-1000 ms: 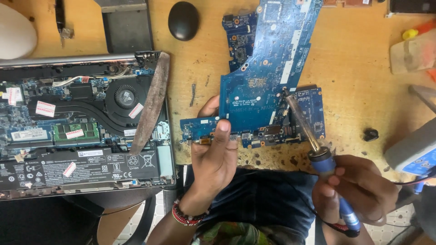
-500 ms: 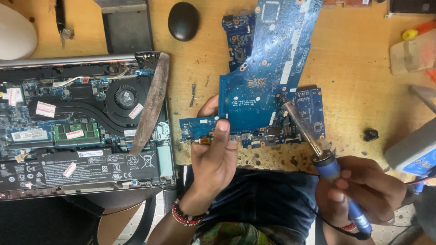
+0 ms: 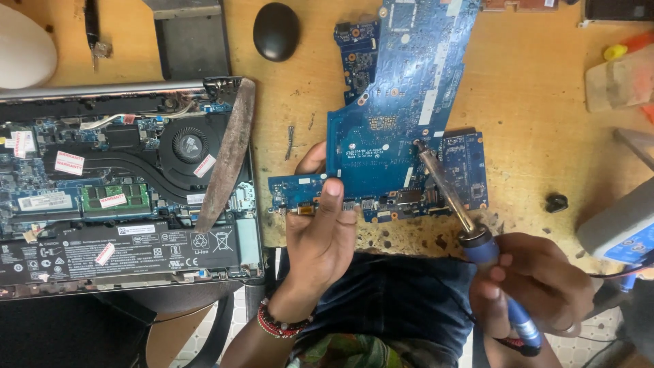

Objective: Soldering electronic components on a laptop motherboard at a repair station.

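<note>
Item: blue circuit board point(image 3: 381, 146), large and irregular in outline, lying flat on the wooden surface point(image 3: 538, 88) at centre, its long arm running up toward the top edge. Judged light, stiff and thin, with fragile soldered parts; best held by its bare edges or pressed flat at a corner, away from connectors and components.

Left hand point(image 3: 320, 235): palm down at the board's lower left edge, fingers spread rather than closed, one fingertip pressing the board flat, thumb reaching up along its left side. A beaded band sits on the wrist.

Right hand point(image 3: 538, 289): closed around the blue handle of a soldering iron point(image 3: 470, 228). The metal shaft slants up and left, its tip touching or just above the board near its middle; which cannot be told. The iron is judged hot at the tip, to be held by the handle only.

Also present:
- open laptop point(image 3: 122, 197), underside exposed, fan, memory and battery showing, left of the board
- long worn flat tool point(image 3: 228, 153) lying across the laptop's right side
- black computer mouse point(image 3: 276, 31), above, well apart from the board
- small black knob point(image 3: 556, 202), right of the board
- grey and blue device point(image 3: 623, 232) at the right edge
</note>
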